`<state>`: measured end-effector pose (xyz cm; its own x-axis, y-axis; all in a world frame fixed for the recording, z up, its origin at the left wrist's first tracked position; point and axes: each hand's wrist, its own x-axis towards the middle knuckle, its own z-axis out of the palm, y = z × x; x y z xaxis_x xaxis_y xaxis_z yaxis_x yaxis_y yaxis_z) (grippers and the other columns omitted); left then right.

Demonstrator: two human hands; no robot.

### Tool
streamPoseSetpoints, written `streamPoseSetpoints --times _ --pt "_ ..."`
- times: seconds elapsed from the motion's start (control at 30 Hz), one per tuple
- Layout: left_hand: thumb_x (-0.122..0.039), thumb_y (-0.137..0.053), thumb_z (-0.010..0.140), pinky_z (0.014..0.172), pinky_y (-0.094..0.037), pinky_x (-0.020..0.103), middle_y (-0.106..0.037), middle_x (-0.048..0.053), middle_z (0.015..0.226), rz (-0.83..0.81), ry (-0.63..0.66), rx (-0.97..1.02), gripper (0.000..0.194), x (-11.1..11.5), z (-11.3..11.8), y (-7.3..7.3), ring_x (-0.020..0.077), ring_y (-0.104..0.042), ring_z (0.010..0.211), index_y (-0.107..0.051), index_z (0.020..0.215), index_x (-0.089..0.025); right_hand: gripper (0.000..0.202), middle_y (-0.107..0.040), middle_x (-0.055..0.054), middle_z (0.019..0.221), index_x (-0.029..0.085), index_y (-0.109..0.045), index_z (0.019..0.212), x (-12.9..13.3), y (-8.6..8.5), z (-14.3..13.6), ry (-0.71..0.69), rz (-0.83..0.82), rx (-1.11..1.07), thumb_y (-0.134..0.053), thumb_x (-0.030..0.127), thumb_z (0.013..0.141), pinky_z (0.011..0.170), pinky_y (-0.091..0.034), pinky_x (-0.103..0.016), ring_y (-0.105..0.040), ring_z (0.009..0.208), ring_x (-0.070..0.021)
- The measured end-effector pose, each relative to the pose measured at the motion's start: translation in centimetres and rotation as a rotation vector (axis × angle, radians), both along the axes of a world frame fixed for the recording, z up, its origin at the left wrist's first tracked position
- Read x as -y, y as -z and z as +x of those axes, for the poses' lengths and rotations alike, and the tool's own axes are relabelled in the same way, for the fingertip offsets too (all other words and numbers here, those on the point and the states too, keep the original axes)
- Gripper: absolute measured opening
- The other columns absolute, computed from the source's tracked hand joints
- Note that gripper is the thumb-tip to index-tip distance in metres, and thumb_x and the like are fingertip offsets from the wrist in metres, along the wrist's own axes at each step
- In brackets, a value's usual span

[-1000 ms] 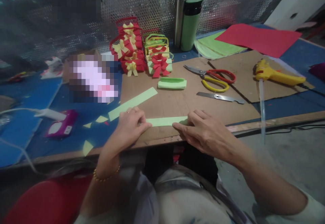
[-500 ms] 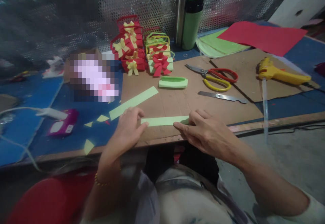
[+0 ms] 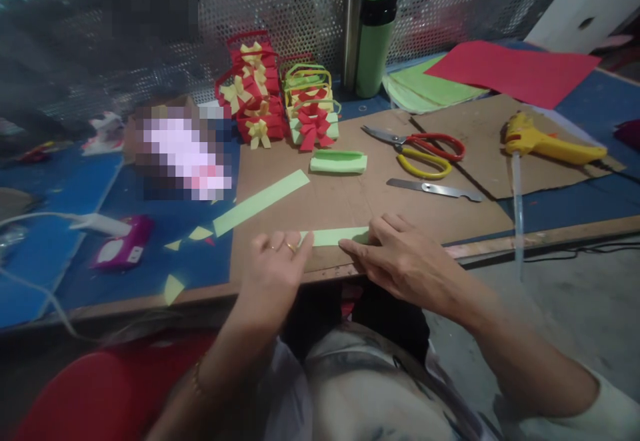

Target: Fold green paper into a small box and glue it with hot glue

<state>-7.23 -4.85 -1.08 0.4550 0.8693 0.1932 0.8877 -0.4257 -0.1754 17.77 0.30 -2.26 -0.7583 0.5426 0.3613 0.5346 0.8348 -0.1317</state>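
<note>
A light green paper strip (image 3: 330, 237) lies crosswise near the front edge of the cardboard sheet (image 3: 345, 201). My left hand (image 3: 277, 264) is closed on its left end, fingers curled, thumb against the paper. The right end is under my right hand (image 3: 400, 254), closed on it, with a fingertip on the strip's lower edge. A second green strip (image 3: 263, 202) lies slanted behind my left hand. Beyond my hands sits a small folded green paper piece (image 3: 339, 163). Scissors (image 3: 425, 154) with red and yellow handles and a flat metal blade (image 3: 434, 190) lie to the right.
Small red paper baskets (image 3: 259, 94) and green ones (image 3: 314, 114) with bows stand behind, near a green bottle (image 3: 375, 47). A yellow glue gun (image 3: 550, 144) lies at the right, red paper (image 3: 515, 71) at the back right. Left are a purple device (image 3: 125, 244) and paper scraps (image 3: 173, 289).
My left hand has moved right along the strip, its fingers more curled, and now covers more of the left end. My right hand has stayed in about the same place on the strip.
</note>
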Motion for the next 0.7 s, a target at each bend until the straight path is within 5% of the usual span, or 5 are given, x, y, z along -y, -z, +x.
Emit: streamPoseSetpoints --times 0.27,0.53,0.7 --pt "-0.008 -0.038 0.098 0.102 -0.043 0.048 -0.069 0.023 0.129 0.032 -0.073 -0.064 0.055 2.5 1.8 1.0 0.034 -0.063 0.123 -0.054 0.149 -0.016 0.03 -0.053 -0.007 0.085 0.021 -0.072 0.12 0.0 0.0 -0.1 0.015 0.011 0.002 -0.05 0.023 0.101 0.072 -0.031 -0.035 -0.04 0.077 -0.0216" --pt "-0.01 -0.038 0.098 0.099 -0.045 0.05 -0.069 0.023 0.127 0.014 -0.142 -0.029 0.055 2.6 2.2 0.9 0.0345 -0.065 0.12 -0.057 0.148 -0.022 0.028 -0.055 -0.008 0.086 0.019 -0.072 0.118 0.2 0.3 0.1 0.03 0.004 -0.03 -0.05 0.023 0.101 0.073 -0.033 -0.035 -0.043 0.079 -0.0214" --pt "-0.012 -0.04 0.099 0.097 -0.047 0.051 -0.071 0.017 0.114 -0.016 -0.158 0.008 0.058 2.0 3.0 0.8 0.0312 -0.066 0.109 -0.052 0.151 -0.036 0.026 -0.057 -0.009 0.088 0.016 -0.073 0.111 0.2 0.3 0.3 0.025 -0.045 -0.064 -0.049 0.022 0.103 0.071 -0.037 -0.034 -0.046 0.08 -0.0211"
